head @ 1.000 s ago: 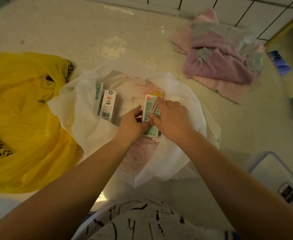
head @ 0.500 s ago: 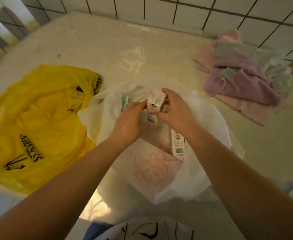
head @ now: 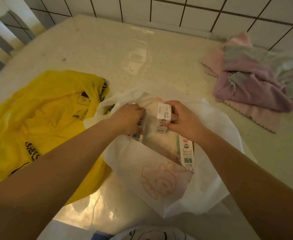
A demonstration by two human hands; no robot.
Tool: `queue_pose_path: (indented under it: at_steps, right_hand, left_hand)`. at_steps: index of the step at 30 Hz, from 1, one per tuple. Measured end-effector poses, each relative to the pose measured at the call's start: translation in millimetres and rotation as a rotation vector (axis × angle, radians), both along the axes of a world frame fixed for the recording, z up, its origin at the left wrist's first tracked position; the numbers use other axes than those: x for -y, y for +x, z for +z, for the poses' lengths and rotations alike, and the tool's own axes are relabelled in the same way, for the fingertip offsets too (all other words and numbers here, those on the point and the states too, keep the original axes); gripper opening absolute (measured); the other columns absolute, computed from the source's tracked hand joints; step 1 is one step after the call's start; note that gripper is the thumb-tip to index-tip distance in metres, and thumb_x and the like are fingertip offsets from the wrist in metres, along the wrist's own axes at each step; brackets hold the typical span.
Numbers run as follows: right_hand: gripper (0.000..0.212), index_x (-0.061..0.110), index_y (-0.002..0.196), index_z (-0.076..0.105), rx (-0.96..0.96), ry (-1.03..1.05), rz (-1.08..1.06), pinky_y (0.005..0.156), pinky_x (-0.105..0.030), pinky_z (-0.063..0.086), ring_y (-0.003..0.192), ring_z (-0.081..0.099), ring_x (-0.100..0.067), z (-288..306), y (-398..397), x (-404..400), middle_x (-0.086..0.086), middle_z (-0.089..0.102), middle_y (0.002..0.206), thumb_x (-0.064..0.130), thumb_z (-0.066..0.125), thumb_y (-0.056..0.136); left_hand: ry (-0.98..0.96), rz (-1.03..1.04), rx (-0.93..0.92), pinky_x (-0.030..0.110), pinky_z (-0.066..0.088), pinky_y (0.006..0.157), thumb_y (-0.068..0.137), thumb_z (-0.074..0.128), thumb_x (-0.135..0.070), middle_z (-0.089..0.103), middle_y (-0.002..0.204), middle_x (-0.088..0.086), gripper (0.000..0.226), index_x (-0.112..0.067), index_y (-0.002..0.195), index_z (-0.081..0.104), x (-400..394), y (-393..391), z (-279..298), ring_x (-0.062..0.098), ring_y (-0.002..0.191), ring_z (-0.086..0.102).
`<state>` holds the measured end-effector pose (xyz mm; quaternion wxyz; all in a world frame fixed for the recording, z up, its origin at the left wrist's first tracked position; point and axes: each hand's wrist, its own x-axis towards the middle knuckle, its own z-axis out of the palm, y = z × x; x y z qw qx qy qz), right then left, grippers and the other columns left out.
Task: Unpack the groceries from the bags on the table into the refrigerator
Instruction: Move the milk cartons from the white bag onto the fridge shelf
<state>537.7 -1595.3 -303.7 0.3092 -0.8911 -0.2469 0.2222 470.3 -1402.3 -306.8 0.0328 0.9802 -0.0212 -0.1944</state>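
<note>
A white plastic bag (head: 166, 181) with a pink cartoon print lies open on the table, holding small white drink cartons. My right hand (head: 182, 118) grips one carton (head: 163, 118) upright above the bag's mouth. My left hand (head: 128, 116) is closed over another carton (head: 138, 129) at the bag's left side. A third carton (head: 186, 153) lies in the bag under my right wrist. A yellow plastic bag (head: 43, 122) with black print lies flat to the left.
A pile of pink, purple and green cloths (head: 256, 82) sits at the table's back right. The glossy pale table (head: 125, 54) ends at a white tiled wall (head: 176, 11) behind. The table's near edge is just below the bags.
My right hand has lifted one carton upright out of the bag. My left hand moved left onto another carton. The view tilted up toward the wall.
</note>
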Motion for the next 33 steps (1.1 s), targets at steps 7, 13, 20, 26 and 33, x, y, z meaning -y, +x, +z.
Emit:
queue_pose_path:
  at_steps: [7,13,20,26,33]
  right_hand:
    - [0.059,0.026,0.128,0.047,0.073,-0.008,0.066,0.071,-0.001,0.033,0.095,0.043,0.003,-1,0,2,0.015,0.049,0.108,0.019,0.072,0.075]
    - [0.057,0.026,0.121,0.051,0.027,0.113,0.030,0.079,-0.002,0.039,0.100,0.056,0.000,-10,-13,5,0.017,0.058,0.104,0.018,0.078,0.071]
    - [0.058,0.028,0.122,0.048,-0.112,0.170,0.072,0.077,-0.026,0.048,0.095,0.057,-0.001,-11,-42,25,0.020,0.056,0.102,0.015,0.075,0.073]
    - [0.061,0.044,0.115,0.043,-0.192,0.193,0.074,0.088,-0.031,0.052,0.109,0.055,-0.008,-5,-72,22,0.014,0.055,0.114,0.042,0.072,0.062]
    - [0.073,0.029,0.130,0.044,-0.157,0.157,-0.005,0.097,-0.033,0.046,0.114,0.052,-0.010,-7,-80,24,0.007,0.057,0.123,0.036,0.078,0.066]
  left_hand:
    - [0.011,-0.032,-0.080,0.031,0.026,0.108,0.075,0.072,-0.042,0.030,0.146,0.008,0.094,-0.012,0.146,0.019,1,4,1,0.025,0.129,0.035]
    - [-0.040,-0.110,0.223,0.035,0.031,0.104,0.058,0.082,-0.047,0.041,0.132,0.013,0.101,-0.005,0.137,0.036,10,-28,4,0.030,0.120,0.040]
    - [-0.330,0.017,0.393,0.035,0.040,0.097,0.064,0.084,-0.021,0.037,0.142,0.014,0.072,-0.017,0.123,0.042,12,-85,0,0.034,0.131,0.038]
    - [-0.597,0.194,0.379,0.024,0.039,0.100,0.074,0.077,-0.017,0.035,0.144,0.001,0.069,-0.023,0.130,0.038,18,-102,1,0.015,0.131,0.037]
    - [-0.729,0.483,0.212,0.028,0.043,0.099,0.072,0.079,-0.019,0.052,0.123,-0.001,0.067,-0.018,0.131,0.047,23,-103,7,0.015,0.117,0.051]
